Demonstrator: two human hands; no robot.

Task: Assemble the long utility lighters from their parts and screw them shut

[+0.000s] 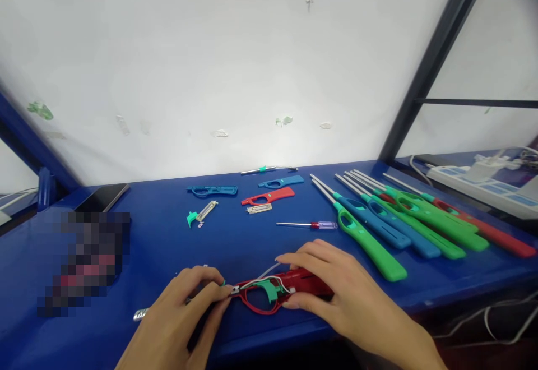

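Observation:
An opened red long-nosed gas lighter [263, 307] lies low over the front of the table, its inside facing up. A green trigger [269, 290] and thin white wires [273, 278] show within its shell. My left hand [180, 308] is closed in a pinch at the lighter's neck, where the metal tube begins; a shiny metal tip [140, 314] pokes out on that hand's far left. My right hand [344, 288] grips the handle end, thumb below and fingers above, near a clear tube [269, 269]. The palms hide part of the handle and tube.
A screwdriver [323, 225], a red shell half [273, 195], blue shell halves [288, 181] and a fuel tank [259, 208] lie behind my hands. Several assembled lighters [372, 246] fan out at right, near a power strip [483, 185]. A phone [103, 197] lies left.

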